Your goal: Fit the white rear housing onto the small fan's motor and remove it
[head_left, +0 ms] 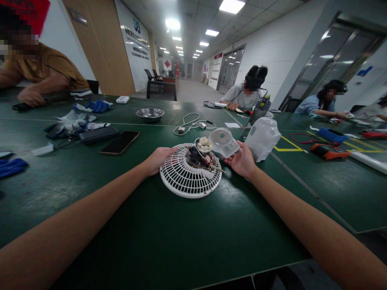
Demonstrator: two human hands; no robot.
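Observation:
A round white fan grille (189, 187) lies on the green table, with a fan motor (198, 157) and its wiring exposed on top. My left hand (160, 160) grips the grille's left edge, fingers partly hidden by the rim. In my right hand (242, 161) is a white plastic motor cover (223, 141) with vent slots, tilted up beside the motor and apart from the grille. Just behind my right hand stands a larger translucent white plastic housing (261, 139).
A black phone (120, 143), a dark case (99, 135) and work gloves (71, 123) lie to the left. Behind the grille are a metal bowl (150, 114) and a white cable (193, 125). An orange multimeter (329, 152) lies right. Several people sit around the table.

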